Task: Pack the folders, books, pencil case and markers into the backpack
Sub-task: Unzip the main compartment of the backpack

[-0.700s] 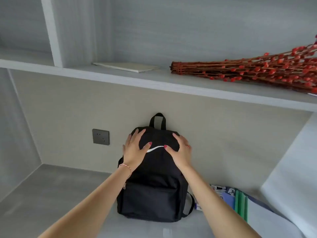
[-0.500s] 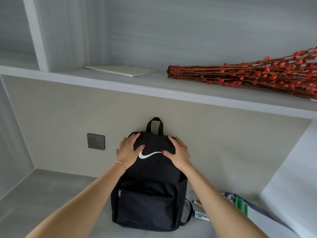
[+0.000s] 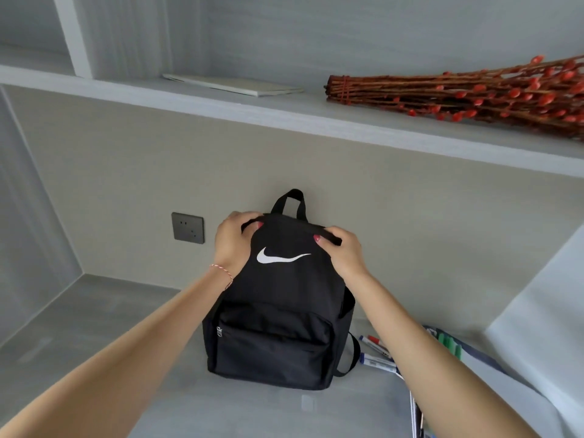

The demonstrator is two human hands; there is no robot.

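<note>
Black woven nylon backpack (image 3: 278, 311), white swoosh on its front, stands upright on the grey desk (image 3: 94, 336) against the wall, long axis vertical. Left hand (image 3: 232, 241) and right hand (image 3: 343, 252) each pinch the soft top edge at opposite corners, fingers curled over the fabric; the opening lies directly under both, neither hand nearer. Markers (image 3: 377, 352), smooth plastic cylinders, lie flat just right of the bag's base, beside green folders (image 3: 450, 344). The bag appears not yet packed.
</note>
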